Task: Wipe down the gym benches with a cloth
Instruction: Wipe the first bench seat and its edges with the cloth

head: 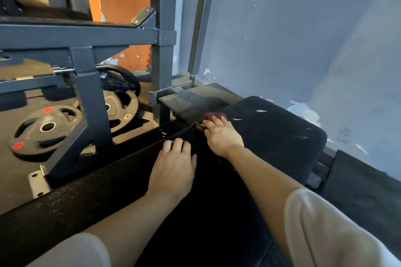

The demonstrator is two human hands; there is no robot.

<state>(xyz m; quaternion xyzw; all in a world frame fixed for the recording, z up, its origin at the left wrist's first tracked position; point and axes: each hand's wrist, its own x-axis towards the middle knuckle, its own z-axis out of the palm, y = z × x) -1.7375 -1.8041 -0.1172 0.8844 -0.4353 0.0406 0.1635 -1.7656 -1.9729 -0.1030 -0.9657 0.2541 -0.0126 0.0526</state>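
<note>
Maroon cloth [209,117] is bunched under my right hand [223,136], at the near edge of the seat pad [275,134], right where that pad meets the long black counter [91,193] I am leaning over. My fingers curl down over the cloth and grasp it against the vinyl — only a small fold shows past my fingertips, so I cannot tell how much of it lies beneath the palm. I hold it crumpled like this, I think, to push it into the seam, where grime tends to collect.

My left hand [173,167] lies just short of the seat pad, flat on the counter with fingers relaxed and holding nothing; it seems to be there to brace my weight while the other arm reaches forward. The two hands are near each other but not touching.

Left of the seat pad, beyond the counter's far edge, a grey steel frame [91,102] rises from the floor, and weight plates [46,130] lie flat on the floor beside and behind it. Past the seat pad, a grey wall [303,39] with chipped paint runs close along its right side.

White scuffs mark the seat pad's top — whether they are dirt or cuts in the cover I cannot say. Judging by where the cloth sits, most of that pad is not yet wiped.
</note>
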